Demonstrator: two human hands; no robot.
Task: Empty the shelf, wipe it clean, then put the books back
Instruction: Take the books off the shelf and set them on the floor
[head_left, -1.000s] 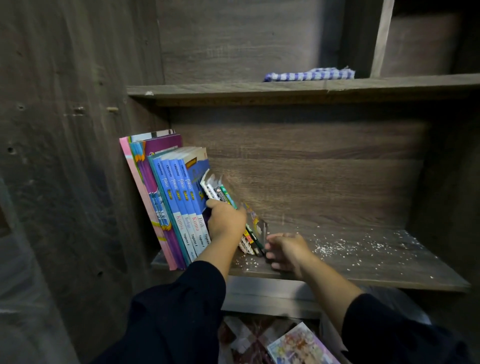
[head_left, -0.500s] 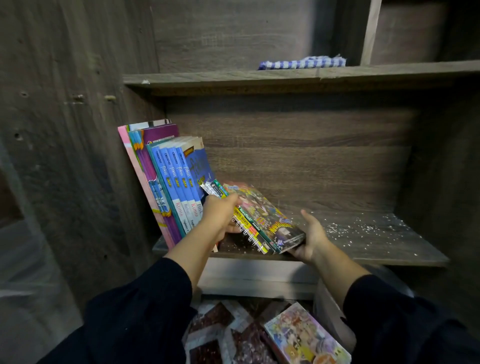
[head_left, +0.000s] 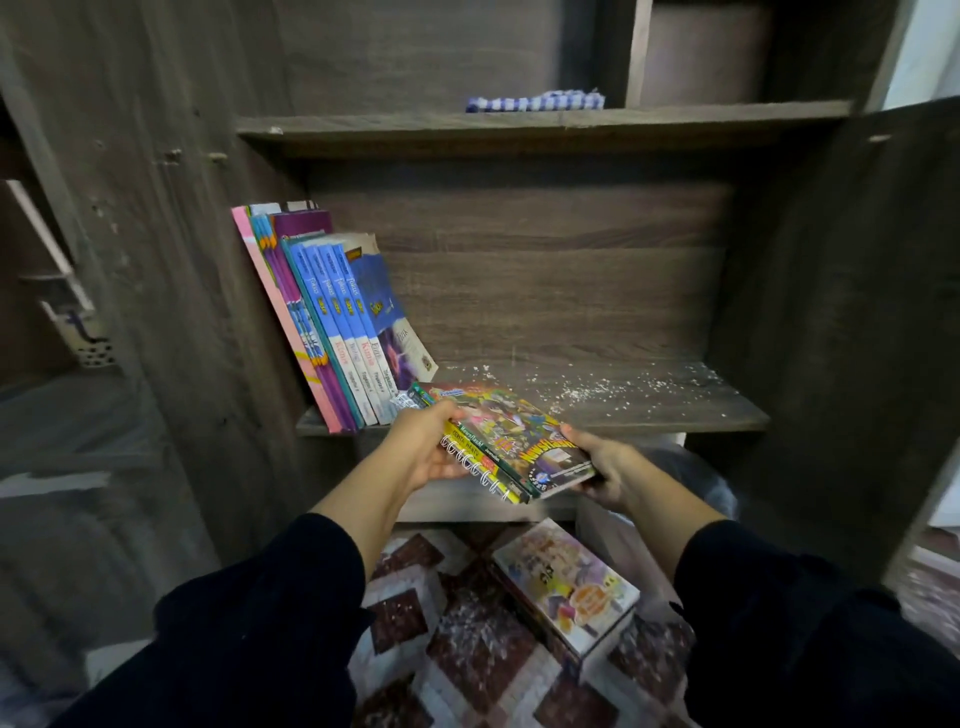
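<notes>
A small stack of colourful thin books (head_left: 511, 434), one spiral-bound, lies nearly flat in the air just in front of the shelf's front edge. My left hand (head_left: 423, 449) grips its left end and my right hand (head_left: 602, 465) its right end. Several taller books (head_left: 332, 322), blue, purple and pink, lean against the left wall on the wooden shelf (head_left: 649, 410). White crumbs are scattered over the bare right part of the shelf.
A blue-and-white checked cloth (head_left: 535, 100) lies folded on the shelf above. More books (head_left: 563, 584) are piled on the patterned floor below, with crumbs around them. A cabinet door (head_left: 857, 312) stands open at the right.
Both hands took hold of the thin books that leaned beside the blue ones, tipped them flat and drew them off the shelf toward me.
</notes>
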